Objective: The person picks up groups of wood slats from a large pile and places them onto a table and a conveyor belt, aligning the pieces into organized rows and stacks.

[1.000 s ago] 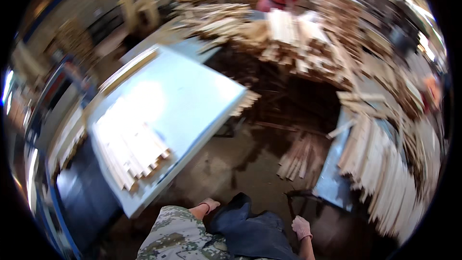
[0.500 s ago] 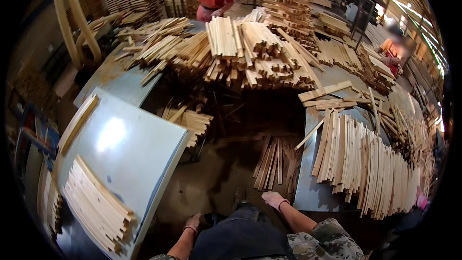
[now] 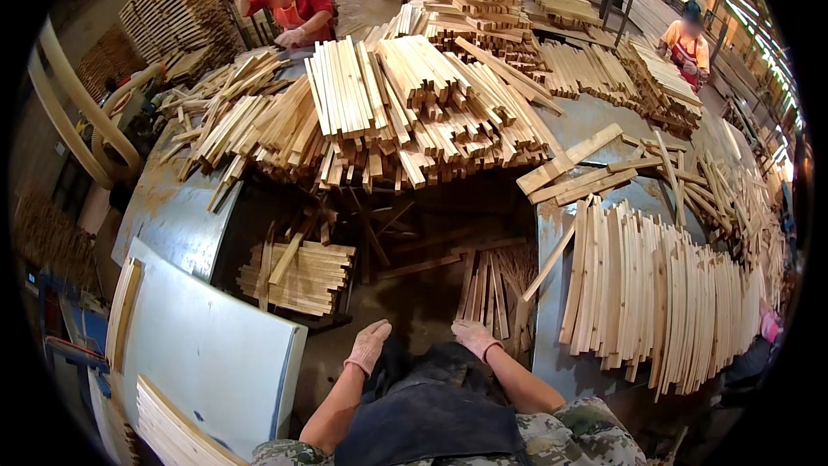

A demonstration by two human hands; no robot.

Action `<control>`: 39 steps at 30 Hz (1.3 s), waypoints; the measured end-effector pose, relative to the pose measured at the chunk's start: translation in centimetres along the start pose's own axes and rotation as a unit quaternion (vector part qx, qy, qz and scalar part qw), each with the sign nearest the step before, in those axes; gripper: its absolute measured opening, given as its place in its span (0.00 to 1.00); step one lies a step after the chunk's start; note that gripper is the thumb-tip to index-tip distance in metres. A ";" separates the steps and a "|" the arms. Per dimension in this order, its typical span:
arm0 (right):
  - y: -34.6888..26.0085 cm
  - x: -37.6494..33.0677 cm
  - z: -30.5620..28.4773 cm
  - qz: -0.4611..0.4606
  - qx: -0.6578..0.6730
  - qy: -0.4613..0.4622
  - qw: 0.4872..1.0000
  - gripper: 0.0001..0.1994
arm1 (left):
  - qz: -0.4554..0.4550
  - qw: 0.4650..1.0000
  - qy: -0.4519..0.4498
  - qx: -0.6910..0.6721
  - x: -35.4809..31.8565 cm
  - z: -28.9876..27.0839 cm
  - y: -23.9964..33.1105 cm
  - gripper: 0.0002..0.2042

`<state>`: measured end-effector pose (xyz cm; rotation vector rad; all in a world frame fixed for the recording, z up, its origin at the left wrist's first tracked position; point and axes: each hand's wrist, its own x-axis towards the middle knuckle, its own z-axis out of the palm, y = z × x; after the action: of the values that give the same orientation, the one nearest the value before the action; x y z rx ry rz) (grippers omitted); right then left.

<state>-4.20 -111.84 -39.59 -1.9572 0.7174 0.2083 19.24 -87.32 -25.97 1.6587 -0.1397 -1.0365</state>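
- Woodshop floor, grey metal tables (image 3: 172, 216) buried in cut wooden slats (image 3: 405, 103) across the upper frame.
- Left hand (image 3: 368, 347) and right hand (image 3: 475, 337), both gloved, hang open and empty at bottom centre, gripping nothing.
- Nearest: floor sticks (image 3: 487, 289) just above the right hand, probably dropped offcuts.

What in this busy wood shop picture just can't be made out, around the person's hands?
- Head view: both palms and fingertips, left hand and right hand, face away inside pale gloves, so any grip is hidden.
- The floor slats by the right hand: their near ends sit behind it.
- The stack on the white board is cut by the picture's dark rim.
- The heap under the big slat pile is lost in shadow.
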 end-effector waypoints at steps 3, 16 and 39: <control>-9.5 0.9 -4.0 0.066 0.125 -0.001 0.990 0.27 | -0.020 0.999 0.020 -0.034 3.6 0.1 4.9 0.26; -27.6 31.5 -17.9 -0.165 -0.119 0.159 0.966 0.23 | 0.017 0.993 -0.023 -0.116 21.9 -2.8 18.2 0.22; -43.6 34.3 -34.8 -0.076 0.335 0.195 0.919 0.31 | 0.475 0.765 0.158 0.405 35.9 0.3 50.4 0.44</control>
<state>42.74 -141.15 -4.62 -1.3818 0.7587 -0.4851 61.27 -126.88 -3.70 2.0742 -1.2096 0.1650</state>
